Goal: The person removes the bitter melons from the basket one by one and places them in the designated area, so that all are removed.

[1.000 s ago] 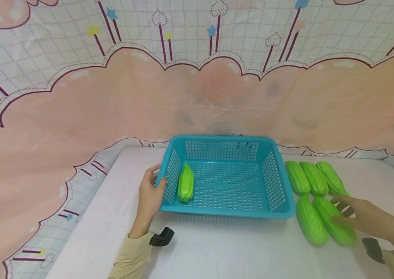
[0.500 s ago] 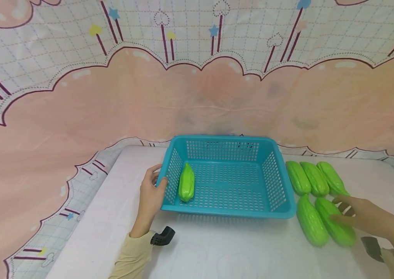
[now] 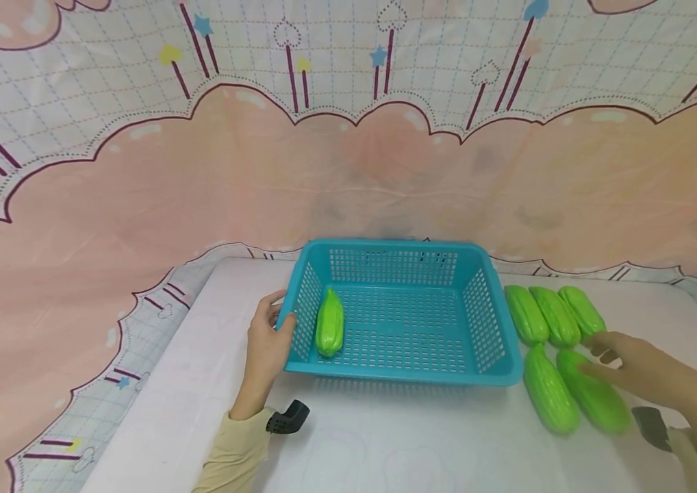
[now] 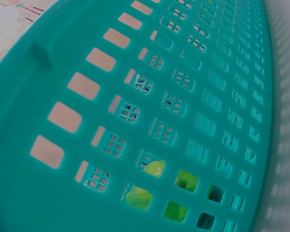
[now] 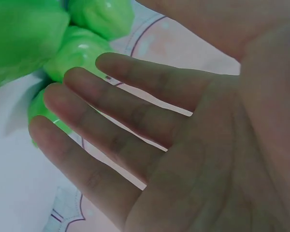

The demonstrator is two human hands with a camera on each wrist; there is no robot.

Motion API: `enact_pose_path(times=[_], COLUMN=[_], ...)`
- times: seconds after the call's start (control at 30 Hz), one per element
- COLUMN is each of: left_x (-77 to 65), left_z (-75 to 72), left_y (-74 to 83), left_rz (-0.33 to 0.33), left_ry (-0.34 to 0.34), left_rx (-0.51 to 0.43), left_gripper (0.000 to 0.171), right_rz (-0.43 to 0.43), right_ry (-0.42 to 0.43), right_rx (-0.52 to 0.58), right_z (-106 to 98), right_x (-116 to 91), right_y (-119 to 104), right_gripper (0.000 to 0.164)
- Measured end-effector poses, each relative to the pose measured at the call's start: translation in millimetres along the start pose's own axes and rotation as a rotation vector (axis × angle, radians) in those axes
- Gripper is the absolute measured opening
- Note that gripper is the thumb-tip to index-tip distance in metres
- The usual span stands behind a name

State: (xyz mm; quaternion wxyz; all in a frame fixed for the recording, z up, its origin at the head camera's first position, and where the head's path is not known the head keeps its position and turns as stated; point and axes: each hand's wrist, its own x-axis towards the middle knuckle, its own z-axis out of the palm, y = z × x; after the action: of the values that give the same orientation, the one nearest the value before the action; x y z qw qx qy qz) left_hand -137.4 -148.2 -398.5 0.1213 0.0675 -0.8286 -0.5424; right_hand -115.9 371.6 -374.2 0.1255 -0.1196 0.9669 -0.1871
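My left hand [image 3: 267, 349] grips the left rim of a teal plastic basket [image 3: 400, 378], thumb over the edge, fingers outside. One bright green, lumpy, tapered gourd [image 3: 329, 325] lies inside along the left wall. In the left wrist view the basket's perforated wall [image 4: 19, 106] fills most of the picture, with bits of green gourd [image 4: 186, 180] showing through the holes. At right, my right hand [image 3: 644, 363] hovers by the front right gourd [image 3: 601, 407], overlapping its upper edge. The right wrist view shows its fingers [image 5: 130, 106] spread and nearly straight, holding nothing.
Another gourd [image 3: 550, 397] lies beside the front right one. Behind them, three more gourds [image 3: 554, 316] stand in a row next to the basket's right side. The white table [image 3: 422, 445] meets a patterned pink cloth [image 3: 385, 185] at the back.
My right hand has shifted slightly up and left, now covering the near tip of the back right gourd. My left hand, the basket and the gourds have stayed in place.
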Motion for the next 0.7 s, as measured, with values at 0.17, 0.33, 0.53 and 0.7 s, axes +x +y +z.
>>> enact_pose_path(times=[0.17,0.33,0.53,0.7], left_x=[0.0,0.4,1.3,0.8], left_z=[0.9,1.2,0.9,1.0], left_y=[0.0,-1.7,-2.5,-0.8], left_rz=[-0.001,-0.002,0.0,-0.005], left_ry=[0.0,0.003,0.006,0.009], left_rx=[-0.002,0.002,0.009,0.014], left_gripper=[0.046,0.046,0.047,0.047], right_rz=[-0.019,-0.056,-0.081,-0.116], right_ry=[0.03,0.053,0.068,0.083], right_rx=[0.009,0.039,0.061,0.068], right_z=[-2,-3,-6,-9], right_x=[2,5,10,16], right_y=[-8,-17,-34,-47], right_gripper=[0.05,0.051,0.05,0.049])
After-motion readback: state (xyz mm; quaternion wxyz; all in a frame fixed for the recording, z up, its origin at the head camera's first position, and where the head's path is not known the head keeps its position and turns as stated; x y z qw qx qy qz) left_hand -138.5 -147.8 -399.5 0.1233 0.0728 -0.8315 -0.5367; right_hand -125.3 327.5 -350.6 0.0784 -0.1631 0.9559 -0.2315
